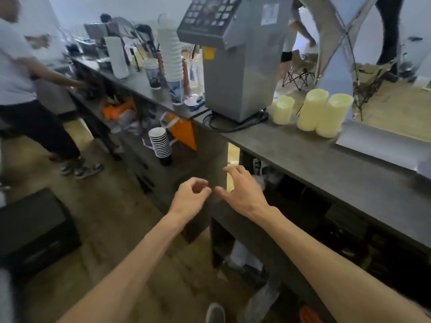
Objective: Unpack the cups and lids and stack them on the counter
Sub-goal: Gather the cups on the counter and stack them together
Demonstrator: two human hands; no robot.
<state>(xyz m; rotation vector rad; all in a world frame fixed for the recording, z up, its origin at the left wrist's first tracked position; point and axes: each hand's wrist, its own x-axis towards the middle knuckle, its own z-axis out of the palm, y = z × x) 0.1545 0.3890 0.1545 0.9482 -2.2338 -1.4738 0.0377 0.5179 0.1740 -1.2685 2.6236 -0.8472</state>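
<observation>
Both hands hover empty: left hand (190, 197) loosely curled, right hand (242, 192) spread open. Beyond the left hand stands a black-and-white striped paper cup stack (161, 145); pale yellow lid stacks (312, 110) sit on the counter (303, 150) beyond the right.

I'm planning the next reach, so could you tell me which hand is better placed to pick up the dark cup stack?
Probably the left hand: it is empty and nearer the dark cup stack.
</observation>
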